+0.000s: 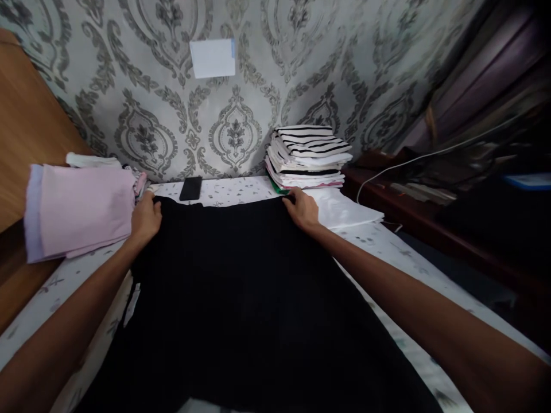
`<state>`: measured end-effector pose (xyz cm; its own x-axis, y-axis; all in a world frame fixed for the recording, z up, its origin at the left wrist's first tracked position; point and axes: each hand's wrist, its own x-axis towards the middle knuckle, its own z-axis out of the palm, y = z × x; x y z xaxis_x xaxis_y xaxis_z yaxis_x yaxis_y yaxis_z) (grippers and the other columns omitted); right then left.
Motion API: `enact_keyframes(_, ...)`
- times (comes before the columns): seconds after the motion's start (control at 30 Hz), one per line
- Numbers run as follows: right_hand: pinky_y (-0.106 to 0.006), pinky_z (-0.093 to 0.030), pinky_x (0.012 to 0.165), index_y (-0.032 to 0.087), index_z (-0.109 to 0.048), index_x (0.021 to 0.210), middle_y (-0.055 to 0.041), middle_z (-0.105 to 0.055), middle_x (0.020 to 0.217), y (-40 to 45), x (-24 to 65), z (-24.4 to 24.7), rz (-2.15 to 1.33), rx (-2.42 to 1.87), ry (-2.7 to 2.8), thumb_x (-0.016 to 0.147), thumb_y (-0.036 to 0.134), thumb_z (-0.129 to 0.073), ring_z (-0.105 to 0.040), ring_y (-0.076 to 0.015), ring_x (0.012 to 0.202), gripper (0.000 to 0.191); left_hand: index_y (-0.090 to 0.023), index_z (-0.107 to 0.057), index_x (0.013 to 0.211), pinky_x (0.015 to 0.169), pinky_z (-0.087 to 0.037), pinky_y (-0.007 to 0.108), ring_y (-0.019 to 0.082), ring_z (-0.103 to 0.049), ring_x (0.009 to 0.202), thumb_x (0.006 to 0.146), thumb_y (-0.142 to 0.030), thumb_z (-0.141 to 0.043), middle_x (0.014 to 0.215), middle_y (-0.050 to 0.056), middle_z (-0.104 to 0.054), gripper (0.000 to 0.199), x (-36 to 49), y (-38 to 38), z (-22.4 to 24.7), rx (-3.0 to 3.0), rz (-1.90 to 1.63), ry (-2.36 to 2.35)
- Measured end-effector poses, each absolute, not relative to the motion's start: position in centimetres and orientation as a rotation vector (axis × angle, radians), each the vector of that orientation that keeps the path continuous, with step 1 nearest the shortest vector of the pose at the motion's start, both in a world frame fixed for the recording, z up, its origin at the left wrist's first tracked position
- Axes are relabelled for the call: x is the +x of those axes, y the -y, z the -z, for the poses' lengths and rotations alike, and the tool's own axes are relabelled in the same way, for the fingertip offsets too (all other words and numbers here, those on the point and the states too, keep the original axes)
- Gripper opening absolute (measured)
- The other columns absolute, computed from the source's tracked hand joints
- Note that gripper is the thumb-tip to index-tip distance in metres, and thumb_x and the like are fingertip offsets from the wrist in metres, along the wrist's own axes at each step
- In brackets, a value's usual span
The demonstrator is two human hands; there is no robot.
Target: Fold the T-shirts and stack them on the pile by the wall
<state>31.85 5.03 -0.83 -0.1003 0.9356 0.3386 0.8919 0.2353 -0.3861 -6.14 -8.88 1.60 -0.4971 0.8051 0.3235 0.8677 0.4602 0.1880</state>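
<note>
A large black garment [241,287] lies spread out over the patterned white cover, with a small white label [132,304] showing at its left edge. My left hand [146,219] grips its far left corner, fingers curled over the cloth. At the far right corner, my right hand [303,209] pinches the same fabric between thumb and fingers. Both arms reach forward along the sides of the garment. Its near end runs out of the bottom of the view, so its full shape cannot be made out.
Folded clothes form a stack [307,158] at the back right, beside a flat white cloth [344,207]. Pink folded fabric [86,206] lies at the left. A black phone [190,188] rests near the wall. A thin white cable [413,159] crosses above the dark furniture at right.
</note>
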Motion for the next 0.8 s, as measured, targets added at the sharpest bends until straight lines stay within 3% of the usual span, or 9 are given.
enact_keyframes(0.17,-0.037,-0.045,0.086,0.02,-0.064,0.108,-0.0136,-0.07,0.114,-7.0,29.9,2.1,-0.033,-1.636,2.246,0.096,0.032,-0.056,-0.059,-0.029,0.11,0.018,-0.013,-0.053,0.123,0.079,-0.051,0.046,0.04,-0.067,0.104,0.098,-0.029,-0.038,0.113,0.023,-0.069,0.033,-6.2,8.4,0.0,-1.495,0.245,2.588)
enact_keyframes(0.33,-0.033,-0.047,0.079,0.017,-0.068,0.096,-0.0127,-0.07,0.108,-9.3,31.3,1.9,-0.419,-1.637,2.362,0.087,0.041,-0.069,-0.063,-0.0268,0.099,0.026,-0.012,-0.051,0.124,0.084,-0.052,0.047,0.041,-0.06,0.116,0.096,-0.028,-0.04,0.125,0.023,-0.062,0.034,-6.0,9.2,0.0,-1.584,0.178,2.44)
enact_keyframes(0.43,-0.03,-0.048,0.076,0.017,-0.069,0.089,-0.0081,-0.069,0.096,-9.7,32.9,0.8,-0.591,-1.531,2.417,0.077,0.03,-0.076,-0.063,-0.0227,0.09,0.019,-0.015,-0.054,0.118,0.091,-0.049,0.045,0.035,-0.057,0.115,0.096,-0.032,-0.038,0.121,0.018,-0.06,0.032,-4.6,10.9,-0.6,-1.845,0.354,2.186)
enact_keyframes(0.57,-0.027,-0.048,0.066,0.017,-0.067,0.089,-0.0017,-0.065,0.082,-9.4,34.6,-0.8,-0.845,-1.433,2.323,0.073,0.021,-0.073,-0.06,-0.0168,0.074,0.018,-0.023,-0.061,0.1,0.085,-0.05,0.036,0.024,-0.061,0.093,0.098,-0.052,-0.037,0.099,0.006,-0.063,0.038,-2.1,14.9,-0.6,-2.497,0.451,2.062)
enact_keyframes(0.7,-0.027,-0.047,0.068,0.018,-0.066,0.083,-0.0017,-0.066,0.083,-9.1,35.3,-1.6,-0.513,-1.629,2.295,0.07,0.017,-0.074,-0.061,-0.0186,0.08,0.016,-0.027,-0.065,0.111,0.076,-0.051,0.033,0.023,-0.064,0.087,0.088,-0.067,-0.052,0.099,0.004,-0.066,0.048,-1.7,18.6,-0.2,-2.568,0.369,2.214)
enact_keyframes(0.8,-0.032,-0.046,0.078,0.018,-0.068,0.095,-0.0084,-0.07,0.102,-8.4,35.4,-1.5,-0.281,-1.738,2.213,0.075,0.011,-0.067,-0.062,-0.0257,0.099,0.021,-0.027,-0.068,0.107,0.071,-0.054,0.031,0.022,-0.067,0.081,0.083,-0.062,-0.059,0.094,0.002,-0.07,0.043,-2.5,20.0,-0.6,-2.583,0.323,2.318)
